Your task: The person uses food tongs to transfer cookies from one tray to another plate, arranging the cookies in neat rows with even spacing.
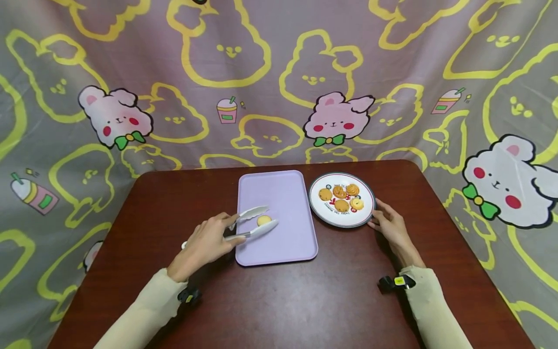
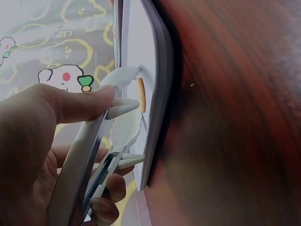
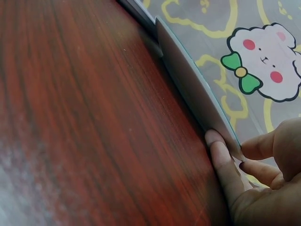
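Note:
My left hand (image 1: 209, 241) grips a pair of tongs (image 1: 261, 228) with pale scalloped tips, spread apart over the lilac tray (image 1: 287, 247). Between the tips a single round cookie (image 1: 264, 221) lies on the tray. The left wrist view shows thumb and fingers on the two arms of the tongs (image 2: 77, 165), with the cookie (image 2: 141, 95) seen edge-on. On the right, my right hand (image 1: 392, 225) pinches the rim of a white plate (image 1: 322, 208) with a dark edge. Several cookies (image 1: 342, 205) sit on that plate. In the right wrist view, thumb and fingers meet the plate's rim (image 3: 197, 94).
Tray and plate stand side by side towards the back of the dark wooden table (image 1: 287, 295). A curtain (image 1: 270, 72) printed with cartoon rabbits hangs behind and at both sides. A small white object (image 1: 184, 245) shows beside the left wrist.

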